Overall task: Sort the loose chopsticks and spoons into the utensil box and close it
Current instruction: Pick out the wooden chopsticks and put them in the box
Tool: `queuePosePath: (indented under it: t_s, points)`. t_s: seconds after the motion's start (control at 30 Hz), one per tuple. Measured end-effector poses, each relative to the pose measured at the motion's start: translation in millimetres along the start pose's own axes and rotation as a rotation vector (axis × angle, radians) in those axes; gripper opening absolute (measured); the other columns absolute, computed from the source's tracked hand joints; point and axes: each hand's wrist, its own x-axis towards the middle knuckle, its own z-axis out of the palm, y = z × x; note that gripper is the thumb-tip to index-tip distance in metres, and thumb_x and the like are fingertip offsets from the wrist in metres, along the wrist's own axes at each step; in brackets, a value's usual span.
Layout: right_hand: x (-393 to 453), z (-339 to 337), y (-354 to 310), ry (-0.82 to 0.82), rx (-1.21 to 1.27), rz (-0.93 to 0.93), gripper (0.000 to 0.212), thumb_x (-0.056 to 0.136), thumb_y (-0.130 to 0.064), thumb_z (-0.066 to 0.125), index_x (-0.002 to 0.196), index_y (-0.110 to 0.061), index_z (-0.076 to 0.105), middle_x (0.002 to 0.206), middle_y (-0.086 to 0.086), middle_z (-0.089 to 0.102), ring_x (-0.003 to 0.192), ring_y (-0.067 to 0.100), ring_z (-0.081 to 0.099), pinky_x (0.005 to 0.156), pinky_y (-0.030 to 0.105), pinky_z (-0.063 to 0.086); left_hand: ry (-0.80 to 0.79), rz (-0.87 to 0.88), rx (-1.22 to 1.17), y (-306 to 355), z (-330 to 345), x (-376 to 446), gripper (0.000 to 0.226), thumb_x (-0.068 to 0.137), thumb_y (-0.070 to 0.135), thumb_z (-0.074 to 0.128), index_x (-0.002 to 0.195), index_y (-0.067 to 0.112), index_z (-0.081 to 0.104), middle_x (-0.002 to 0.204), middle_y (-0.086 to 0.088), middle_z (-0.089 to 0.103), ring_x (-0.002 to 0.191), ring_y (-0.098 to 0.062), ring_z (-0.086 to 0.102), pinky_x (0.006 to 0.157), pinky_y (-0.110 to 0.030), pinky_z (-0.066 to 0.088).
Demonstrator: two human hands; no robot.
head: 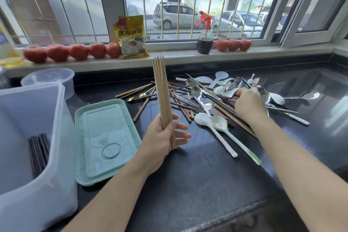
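Note:
My left hand grips a bundle of several light wooden chopsticks, held upright with their lower ends near the black counter. My right hand reaches into the loose pile of dark chopsticks, metal spoons and white spoons, knuckles up, fingers curled down among them; what they touch is hidden. The white utensil box stands open at the left with several black chopsticks inside. Its green lid lies flat beside it.
A clear plastic container sits behind the box. On the window sill stand a row of tomatoes, a yellow packet, a spray bottle and more tomatoes. A bottle stands at far left.

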Motion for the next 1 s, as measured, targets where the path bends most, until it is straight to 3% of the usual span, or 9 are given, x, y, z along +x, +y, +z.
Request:
queuePosePath:
  t_s: [0.1, 0.23, 0.5, 0.63, 0.7, 0.77, 0.83, 0.93, 1.0]
  points:
    - [27, 7, 13, -0.127, -0.299, 0.007, 0.035, 0.094, -0.01, 0.05, 0.127, -0.01, 0.058, 0.14, 0.02, 0.046, 0.122, 0.041, 0.055, 0.105, 0.045, 0.04, 0.001, -0.015, -0.023, 1, -1, 1, 0.015, 0.11, 0.009, 0.041, 0.119, 0.004, 0.051, 0.092, -0.015, 0.071, 0.079, -0.035, 0.073, 0.073, -0.046, 0.064]
    - [35, 14, 15, -0.131, -0.431, -0.021, 0.024, 0.091, -0.008, 0.051, 0.108, -0.013, 0.068, 0.117, 0.012, 0.067, 0.109, 0.033, 0.065, 0.094, 0.04, 0.041, -0.01, -0.024, -0.076, 0, -2, 2, 0.016, 0.11, 0.009, 0.039, 0.121, 0.002, 0.049, 0.09, -0.016, 0.07, 0.073, -0.034, 0.071, 0.07, -0.048, 0.063]
    - [15, 8, 23, 0.123, -0.502, -0.159, 0.026, 0.09, -0.005, 0.051, 0.111, -0.012, 0.066, 0.103, 0.015, 0.07, 0.097, 0.039, 0.068, 0.081, 0.039, 0.051, -0.018, -0.059, -0.085, -1, -3, 5, 0.017, 0.11, 0.01, 0.039, 0.122, 0.002, 0.049, 0.09, -0.02, 0.068, 0.069, -0.034, 0.07, 0.063, -0.043, 0.062]
    - [-11, -6, 18, 0.329, -0.308, -0.178, 0.028, 0.089, 0.002, 0.052, 0.111, -0.012, 0.063, 0.081, 0.022, 0.07, 0.08, 0.043, 0.067, 0.065, 0.037, 0.041, 0.012, -0.073, -0.145, 1, -4, 6, 0.019, 0.111, 0.011, 0.038, 0.125, 0.003, 0.049, 0.089, -0.02, 0.068, 0.067, -0.034, 0.071, 0.062, -0.042, 0.063]
    - [-36, -15, 8, 0.433, -0.046, -0.24, 0.023, 0.096, -0.004, 0.052, 0.108, -0.013, 0.068, 0.075, 0.019, 0.071, 0.073, 0.04, 0.066, 0.062, 0.034, 0.034, 0.015, -0.082, -0.166, 1, -4, 5, 0.02, 0.111, 0.011, 0.039, 0.125, 0.003, 0.05, 0.09, -0.021, 0.07, 0.069, -0.035, 0.072, 0.062, -0.042, 0.064]
    - [-73, -20, -8, 0.426, 0.325, -0.308, 0.02, 0.101, -0.018, 0.053, 0.102, -0.016, 0.073, 0.072, 0.01, 0.072, 0.068, 0.034, 0.066, 0.06, 0.034, 0.043, 0.012, -0.101, -0.197, 1, -4, 4, 0.021, 0.11, 0.011, 0.039, 0.125, 0.003, 0.051, 0.095, -0.022, 0.074, 0.078, -0.039, 0.074, 0.065, -0.043, 0.064]
    - [-111, -17, -28, 0.317, 0.58, -0.334, 0.017, 0.1, -0.025, 0.059, 0.093, -0.02, 0.074, 0.07, -0.003, 0.072, 0.065, 0.02, 0.067, 0.064, 0.037, 0.053, -0.005, -0.143, -0.277, 1, -2, 2, 0.022, 0.11, 0.01, 0.039, 0.125, 0.001, 0.052, 0.104, -0.022, 0.075, 0.092, -0.039, 0.076, 0.073, -0.046, 0.065]
    - [-150, 3, -56, -0.05, 0.889, -0.254, 0.013, 0.097, -0.012, 0.065, 0.099, -0.024, 0.069, 0.076, -0.002, 0.074, 0.064, 0.014, 0.071, 0.064, 0.038, 0.06, -0.091, -0.206, -0.423, 1, 1, -5, 0.024, 0.109, 0.009, 0.04, 0.126, -0.002, 0.053, 0.119, -0.026, 0.071, 0.108, -0.038, 0.072, 0.086, -0.051, 0.062]
    - [-165, 14, -69, -0.229, 1.018, -0.206, 0.024, 0.096, -0.004, 0.062, 0.105, -0.026, 0.061, 0.076, 0.004, 0.074, 0.061, 0.02, 0.07, 0.062, 0.04, 0.061, -0.135, -0.213, -0.415, 2, 0, -7, 0.026, 0.109, 0.011, 0.04, 0.128, 0.001, 0.055, 0.125, -0.025, 0.068, 0.102, -0.036, 0.068, 0.076, -0.047, 0.061]
